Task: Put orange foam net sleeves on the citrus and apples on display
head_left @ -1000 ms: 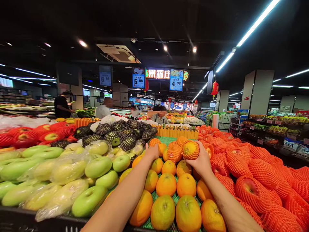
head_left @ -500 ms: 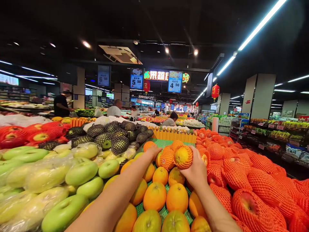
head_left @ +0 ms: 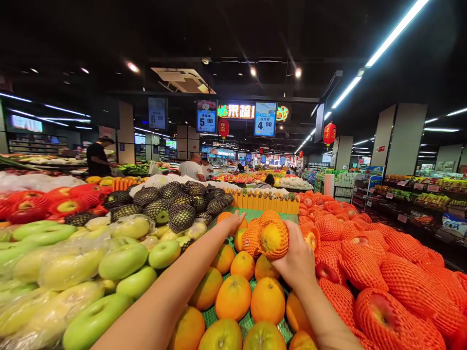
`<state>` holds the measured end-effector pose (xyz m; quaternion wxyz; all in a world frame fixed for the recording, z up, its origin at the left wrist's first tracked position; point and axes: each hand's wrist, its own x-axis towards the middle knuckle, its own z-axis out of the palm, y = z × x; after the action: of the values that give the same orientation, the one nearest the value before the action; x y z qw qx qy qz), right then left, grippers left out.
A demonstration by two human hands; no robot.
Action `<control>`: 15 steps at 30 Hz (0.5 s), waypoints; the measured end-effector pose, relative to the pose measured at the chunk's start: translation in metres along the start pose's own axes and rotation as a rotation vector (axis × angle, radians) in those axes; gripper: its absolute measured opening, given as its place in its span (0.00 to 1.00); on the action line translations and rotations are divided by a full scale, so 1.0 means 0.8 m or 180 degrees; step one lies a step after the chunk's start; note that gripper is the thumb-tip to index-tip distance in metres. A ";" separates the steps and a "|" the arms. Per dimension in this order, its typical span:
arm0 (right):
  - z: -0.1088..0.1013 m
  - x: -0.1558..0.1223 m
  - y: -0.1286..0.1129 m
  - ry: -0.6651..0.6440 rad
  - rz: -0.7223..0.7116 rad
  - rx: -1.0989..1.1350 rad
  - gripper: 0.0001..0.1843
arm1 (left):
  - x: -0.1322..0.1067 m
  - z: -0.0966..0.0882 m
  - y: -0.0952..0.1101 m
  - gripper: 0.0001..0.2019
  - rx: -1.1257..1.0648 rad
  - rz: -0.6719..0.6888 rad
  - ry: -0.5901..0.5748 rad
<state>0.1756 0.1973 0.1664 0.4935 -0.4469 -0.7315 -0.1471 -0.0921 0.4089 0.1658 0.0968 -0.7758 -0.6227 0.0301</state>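
Note:
My right hand (head_left: pixel 297 257) is closed around an orange in an orange foam net (head_left: pixel 274 238), its fingers along the right side of the fruit. Against that fruit's left side rests another foam-netted orange (head_left: pixel 252 238). My left hand (head_left: pixel 235 222) reaches to the far end of the pile, beside a bare orange (head_left: pixel 243 224) partly covered by the hand. Its visible fingertips are apart, while the other fingers are hidden behind the hand. Rows of bare oranges (head_left: pixel 233 297) lie below and between my forearms on a green mat (head_left: pixel 247 324).
Green apples (head_left: pixel 124 260) are heaped on the left, with dark-netted fruit (head_left: pixel 181 217) behind them. Red-netted apples (head_left: pixel 383 311) fill the right side. A low yellow fence (head_left: pixel 262 203) borders the far end. Several people, one in black (head_left: pixel 98 158), stand farther back.
My left hand has risen slightly, uncovering part of an orange beneath its fingers. The netted orange in my right hand has shifted a little left. The view has turned slightly.

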 end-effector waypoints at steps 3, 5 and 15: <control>0.003 -0.001 -0.001 0.0037 0.0013 -0.0016 0.40 | 0.000 0.004 -0.006 0.53 -0.0022 -0.0023 0.0006; 0.004 -0.001 -0.001 0.0034 -0.0016 -0.0005 0.40 | -0.002 0.008 -0.004 0.53 0.0001 -0.0021 0.0156; -0.001 0.000 0.005 -0.0085 -0.0049 -0.0012 0.39 | -0.032 0.013 0.023 0.31 -0.0591 -0.0242 0.0699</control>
<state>0.1795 0.1990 0.1664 0.4818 -0.4440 -0.7412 -0.1463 -0.0820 0.3816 0.1504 0.0933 -0.7559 -0.6375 -0.1164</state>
